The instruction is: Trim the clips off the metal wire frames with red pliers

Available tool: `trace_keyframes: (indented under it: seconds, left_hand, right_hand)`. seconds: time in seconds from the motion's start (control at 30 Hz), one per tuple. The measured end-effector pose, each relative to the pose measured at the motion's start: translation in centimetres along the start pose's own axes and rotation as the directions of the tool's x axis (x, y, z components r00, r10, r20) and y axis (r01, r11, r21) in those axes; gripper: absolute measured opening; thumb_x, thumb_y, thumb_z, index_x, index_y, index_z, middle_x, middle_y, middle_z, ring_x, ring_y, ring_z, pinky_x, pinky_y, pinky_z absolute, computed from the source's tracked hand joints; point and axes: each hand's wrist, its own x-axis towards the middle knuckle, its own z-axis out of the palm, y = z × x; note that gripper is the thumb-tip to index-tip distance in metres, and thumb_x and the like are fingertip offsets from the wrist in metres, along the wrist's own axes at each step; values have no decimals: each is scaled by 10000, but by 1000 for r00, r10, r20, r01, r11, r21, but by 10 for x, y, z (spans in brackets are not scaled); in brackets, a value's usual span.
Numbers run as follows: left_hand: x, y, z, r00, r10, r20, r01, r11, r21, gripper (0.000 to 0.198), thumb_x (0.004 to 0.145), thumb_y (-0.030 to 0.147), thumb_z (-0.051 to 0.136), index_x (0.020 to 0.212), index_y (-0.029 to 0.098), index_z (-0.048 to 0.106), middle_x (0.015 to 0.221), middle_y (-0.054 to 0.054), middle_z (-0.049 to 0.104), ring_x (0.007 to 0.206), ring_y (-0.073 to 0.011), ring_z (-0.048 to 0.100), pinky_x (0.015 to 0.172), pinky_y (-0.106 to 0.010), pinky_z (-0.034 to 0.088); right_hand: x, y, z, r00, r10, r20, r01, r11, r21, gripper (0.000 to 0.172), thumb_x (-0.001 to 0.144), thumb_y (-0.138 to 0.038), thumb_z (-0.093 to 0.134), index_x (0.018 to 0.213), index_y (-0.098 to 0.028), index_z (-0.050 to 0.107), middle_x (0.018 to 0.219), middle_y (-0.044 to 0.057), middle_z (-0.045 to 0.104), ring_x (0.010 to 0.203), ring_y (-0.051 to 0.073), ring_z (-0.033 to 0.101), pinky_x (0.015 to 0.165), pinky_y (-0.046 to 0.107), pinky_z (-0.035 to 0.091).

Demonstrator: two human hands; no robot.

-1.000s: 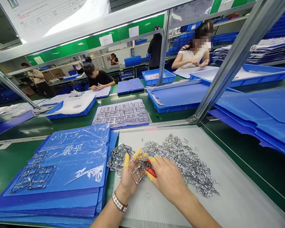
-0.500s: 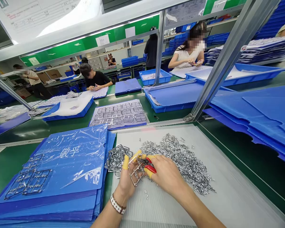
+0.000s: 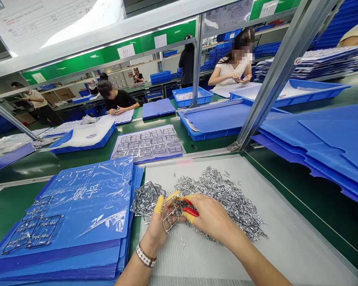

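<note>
My left hand (image 3: 157, 229), with yellow covers on its fingers, is closed around a square metal wire frame (image 3: 166, 225) held tilted above the pale mat. Red-handled pliers (image 3: 191, 211) are gripped in my right hand (image 3: 211, 217), which also wears yellow finger covers. The pliers' jaws point at the frame's right side; whether they touch it is hidden by the fingers. Behind and right of my hands spreads a heap of small silvery metal pieces (image 3: 226, 198). A stack of similar wire frames (image 3: 145, 200) lies just beyond my left hand.
Blue sheets (image 3: 101, 222) are stacked at left, with a few wire frames (image 3: 32, 232) on top. A sheet of laid-out frames (image 3: 147, 142) lies ahead. A metal post (image 3: 274, 79) rises at right beside more blue sheets (image 3: 316, 135). Several people sit or stand beyond.
The view has shifted slightly. Both hands keep their hold on the frame and the pliers, with only a small change in the frame's tilt.
</note>
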Motion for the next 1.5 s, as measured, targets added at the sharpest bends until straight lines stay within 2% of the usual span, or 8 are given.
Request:
trace_keyframes:
  seconds: [0.2, 0.4, 0.67, 1.0, 1.07, 1.23, 1.37, 1.5]
  left_hand:
    - [2, -1, -1, 1000, -17, 14, 17, 1000, -4, 586, 874, 592, 397, 1200, 164, 629, 1242, -135, 603, 1128, -291, 528, 859, -402, 484]
    - [3, -1, 0, 1000, -23, -21, 23, 999, -22, 579, 884, 575, 395, 1205, 151, 623, 1212, -135, 615, 1074, -270, 551, 849, -388, 492]
    - [4, 1, 2, 998, -53, 25, 54, 998, -42, 574, 886, 579, 384, 1151, 141, 644, 1218, -143, 601, 1075, -276, 549, 845, -401, 496]
    - [5, -3, 0, 997, -69, -17, 66, 987, -149, 569, 869, 583, 426, 1119, 121, 644, 1116, -145, 617, 931, -231, 582, 832, -423, 512]
    - [5, -3, 0, 999, -45, -19, 41, 987, -153, 569, 871, 583, 422, 1151, 133, 628, 1187, -153, 589, 934, -230, 579, 827, -430, 514]
    - [2, -4, 0, 989, 109, -98, -120, 987, -108, 531, 871, 557, 460, 1337, 303, 479, 1377, -90, 473, 1040, -221, 544, 844, -398, 511]
    - [-2, -5, -1, 987, 154, -48, -157, 984, -80, 539, 834, 492, 573, 1323, 279, 498, 1398, -97, 452, 1095, -223, 503, 884, -389, 493]
    - [-3, 3, 0, 995, 56, 77, -36, 971, -236, 651, 816, 623, 499, 1324, 215, 501, 1266, -140, 554, 943, -224, 564, 845, -459, 500]
  right_hand:
    - [-2, -5, 15, 993, -3, -119, -19, 984, -179, 223, 769, -198, 622, 991, -204, 638, 914, 69, 675, 883, 261, 601, 761, 364, 421]
    - [-3, -6, 14, 993, 7, -122, -32, 978, -206, 212, 745, -150, 632, 951, -199, 633, 885, 65, 671, 842, 252, 611, 735, 351, 430]
    - [-7, -8, 17, 986, 13, -164, -53, 968, -246, 194, 735, -141, 649, 918, -204, 633, 850, 59, 669, 815, 235, 616, 714, 338, 430]
    - [-1, -1, 26, 981, 46, -190, -91, 968, -234, 139, 760, -152, 620, 889, -203, 627, 843, 47, 659, 820, 242, 609, 709, 347, 418]
    - [-3, 1, 26, 981, 39, -188, -79, 975, -207, 165, 752, -140, 617, 904, -204, 628, 844, 44, 661, 814, 237, 609, 714, 344, 427]
    - [-13, 4, 28, 971, 4, -240, -33, 993, -117, 237, 747, -159, 636, 979, -206, 628, 848, 38, 667, 805, 223, 609, 727, 341, 454]
    - [-16, 9, 32, 951, -25, -307, 2, 997, -75, 259, 754, -180, 636, 1012, -197, 626, 843, 33, 666, 799, 214, 612, 729, 341, 473]
    - [-17, 14, 36, 927, -66, -369, 45, 997, -65, 248, 764, -153, 605, 1008, -190, 629, 853, 33, 666, 797, 201, 610, 734, 330, 476]
